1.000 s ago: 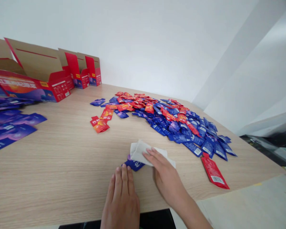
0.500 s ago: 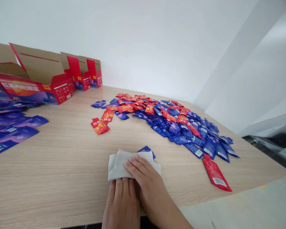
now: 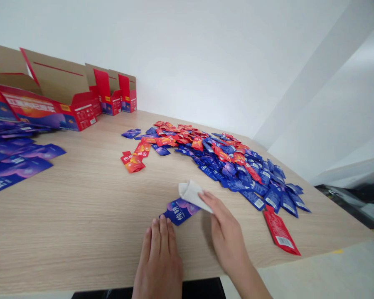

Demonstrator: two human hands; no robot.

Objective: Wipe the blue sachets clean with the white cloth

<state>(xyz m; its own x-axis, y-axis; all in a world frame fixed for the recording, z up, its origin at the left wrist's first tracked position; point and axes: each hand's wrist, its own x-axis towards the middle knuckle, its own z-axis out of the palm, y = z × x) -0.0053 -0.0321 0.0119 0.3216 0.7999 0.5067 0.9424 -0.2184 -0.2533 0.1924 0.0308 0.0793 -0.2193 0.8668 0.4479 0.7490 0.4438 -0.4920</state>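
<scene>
Just now the left hand (image 3: 158, 261) lies flat and open on the wooden tabletop (image 3: 65, 224), well apart from the right hand (image 3: 227, 234), whose fingers rest on a folded white cloth (image 3: 191, 195); whether they grip it is hard to tell. Between the hands, a blue sachet (image 3: 179, 211) lies touching the cloth. Beyond them spreads a heap of blue and red sachets (image 3: 230, 166), with a loose red sachet (image 3: 280, 233) at its edge, and open red cardboard display boxes (image 3: 50, 99) stand far left.

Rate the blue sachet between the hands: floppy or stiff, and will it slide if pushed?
The blue sachet looks thin and flat, so it is probably light and fairly floppy. Its glossy film suggests it would slide easily across the wood-grain tabletop. Lying flat, it seems unlikely to roll.
</scene>
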